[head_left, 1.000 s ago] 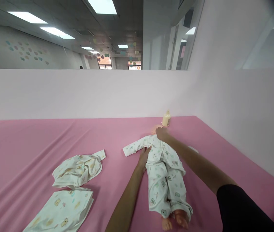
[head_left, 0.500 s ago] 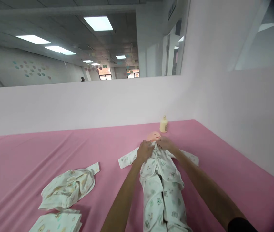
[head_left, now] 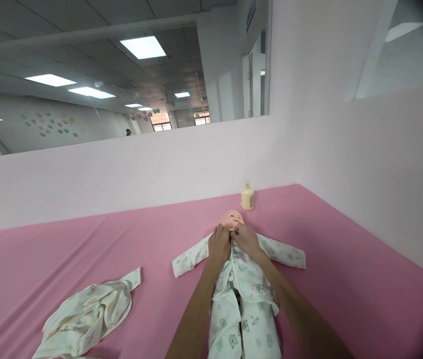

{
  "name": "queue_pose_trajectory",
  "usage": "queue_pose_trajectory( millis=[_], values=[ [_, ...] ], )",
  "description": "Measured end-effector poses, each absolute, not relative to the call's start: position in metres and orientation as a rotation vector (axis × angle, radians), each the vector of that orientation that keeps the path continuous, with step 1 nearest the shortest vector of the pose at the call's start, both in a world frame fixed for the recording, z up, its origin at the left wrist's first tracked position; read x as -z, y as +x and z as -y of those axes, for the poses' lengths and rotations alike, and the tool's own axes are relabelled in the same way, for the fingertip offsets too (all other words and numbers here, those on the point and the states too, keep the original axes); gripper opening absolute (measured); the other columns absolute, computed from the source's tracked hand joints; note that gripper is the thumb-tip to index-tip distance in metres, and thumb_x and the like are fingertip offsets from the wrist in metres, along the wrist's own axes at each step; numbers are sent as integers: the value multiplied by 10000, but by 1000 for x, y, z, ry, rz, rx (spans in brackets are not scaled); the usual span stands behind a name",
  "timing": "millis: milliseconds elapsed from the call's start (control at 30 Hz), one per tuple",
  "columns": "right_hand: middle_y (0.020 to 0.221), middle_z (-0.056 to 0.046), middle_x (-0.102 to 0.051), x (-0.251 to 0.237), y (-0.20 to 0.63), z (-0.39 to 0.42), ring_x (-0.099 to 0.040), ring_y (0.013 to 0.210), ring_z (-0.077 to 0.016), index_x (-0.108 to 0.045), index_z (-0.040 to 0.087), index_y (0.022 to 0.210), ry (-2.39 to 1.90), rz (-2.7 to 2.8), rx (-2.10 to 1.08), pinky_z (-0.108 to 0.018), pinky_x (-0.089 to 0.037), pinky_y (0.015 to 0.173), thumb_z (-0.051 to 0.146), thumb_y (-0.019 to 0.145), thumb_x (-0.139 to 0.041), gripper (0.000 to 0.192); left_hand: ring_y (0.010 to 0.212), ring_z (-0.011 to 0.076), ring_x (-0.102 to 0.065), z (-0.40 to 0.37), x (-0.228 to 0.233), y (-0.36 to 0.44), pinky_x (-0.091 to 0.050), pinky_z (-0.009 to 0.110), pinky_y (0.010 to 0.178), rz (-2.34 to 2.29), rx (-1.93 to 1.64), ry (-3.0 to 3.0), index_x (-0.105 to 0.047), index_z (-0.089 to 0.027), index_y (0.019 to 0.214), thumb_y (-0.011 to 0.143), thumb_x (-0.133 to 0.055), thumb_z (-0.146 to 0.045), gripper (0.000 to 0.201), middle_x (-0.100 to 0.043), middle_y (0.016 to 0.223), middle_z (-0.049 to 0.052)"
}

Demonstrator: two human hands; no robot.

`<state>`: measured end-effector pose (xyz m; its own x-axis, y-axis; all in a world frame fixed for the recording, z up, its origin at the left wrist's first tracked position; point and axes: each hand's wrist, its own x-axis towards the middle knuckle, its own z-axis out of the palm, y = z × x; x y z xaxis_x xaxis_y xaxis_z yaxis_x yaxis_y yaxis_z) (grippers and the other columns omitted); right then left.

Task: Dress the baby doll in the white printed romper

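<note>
A baby doll (head_left: 230,218) lies on its back on the pink sheet (head_left: 151,249), its head toward the wall. It wears a white printed jacket (head_left: 250,276) with the sleeves spread sideways, and matching trousers (head_left: 224,329). Just below the doll's chin, my left hand (head_left: 219,244) pinches one side of the jacket's collar. My right hand (head_left: 246,240) grips the other side, so that both hands meet at the neckline. The fingertips and whatever fastening lies between them are too small to make out.
A cream pump bottle (head_left: 247,197) stands behind the doll's head, near the wall. To the left lies a crumpled printed baby garment (head_left: 87,314). A white wall (head_left: 375,174) borders the surface on the right, and a wide window (head_left: 121,85) is set above the back edge.
My hands have drawn closer together at the collar. The camera view has shifted, and the folded cloth at lower left has nearly left the picture.
</note>
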<state>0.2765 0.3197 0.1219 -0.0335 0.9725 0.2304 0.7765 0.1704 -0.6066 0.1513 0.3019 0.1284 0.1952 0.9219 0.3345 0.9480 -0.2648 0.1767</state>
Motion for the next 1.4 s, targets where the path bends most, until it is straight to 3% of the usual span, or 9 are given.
queue_pose_trajectory(
  millis=[267,567,733,900,1000,1133,1300,1400],
  values=[
    [702,2,-626,-126,277,-320,-545,705,-155,-540,201,673,-1673,1739,-528,-259,-236,560,329,832,-509,207,1024,236,-556,-308,-122,147,-439,336,797,1962,715,-2418,-563,-162,987,958,-372,-200,197,-580,1074,112],
    [884,-36,-684,-122,281,-319,-598,815,-185,-588,200,851,-1688,1871,-447,-271,-233,584,292,910,-405,214,927,180,-541,-318,-112,135,-430,308,839,1855,1350,-2634,-533,-156,854,943,-389,-289,215,-579,948,69],
    [823,-40,-666,-126,286,-319,-588,784,-181,-560,191,777,-1759,1866,-414,-277,-240,595,247,901,-381,225,860,162,-551,-314,-126,126,-430,280,771,1990,1616,-2581,-547,-157,875,937,-431,-413,288,-587,927,61],
    [904,-50,-668,-143,291,-308,-578,830,-186,-563,186,878,-1783,1801,-393,-264,-272,623,308,890,-431,180,879,169,-559,-315,-130,120,-425,287,779,2082,1657,-2516,-562,-161,894,924,-446,-368,239,-597,959,75],
    [832,-31,-647,-150,283,-295,-556,743,-167,-564,194,831,-1733,1919,-496,-258,-269,595,396,870,-483,221,899,172,-563,-317,-127,121,-426,294,803,2066,1630,-2535,-561,-165,904,926,-443,-363,231,-607,978,76],
    [789,-45,-623,-151,269,-286,-539,705,-161,-577,185,781,-1797,2049,-423,-271,-229,563,257,830,-496,119,890,171,-568,-318,-123,123,-426,289,791,2031,1620,-2533,-554,-172,886,924,-445,-357,218,-616,961,69],
    [726,-31,-621,-150,271,-290,-545,675,-141,-583,178,735,-1764,2164,-379,-267,-237,567,204,838,-468,157,877,173,-560,-316,-125,124,-419,290,777,2005,1599,-2517,-550,-175,873,932,-433,-358,225,-605,940,64],
    [820,-55,-667,-149,272,-289,-586,756,-161,-621,174,802,-1789,2198,-293,-264,-265,593,194,836,-465,160,887,176,-554,-315,-127,126,-418,291,773,2017,1567,-2519,-541,-179,862,939,-418,-343,219,-598,948,63]
  ],
)
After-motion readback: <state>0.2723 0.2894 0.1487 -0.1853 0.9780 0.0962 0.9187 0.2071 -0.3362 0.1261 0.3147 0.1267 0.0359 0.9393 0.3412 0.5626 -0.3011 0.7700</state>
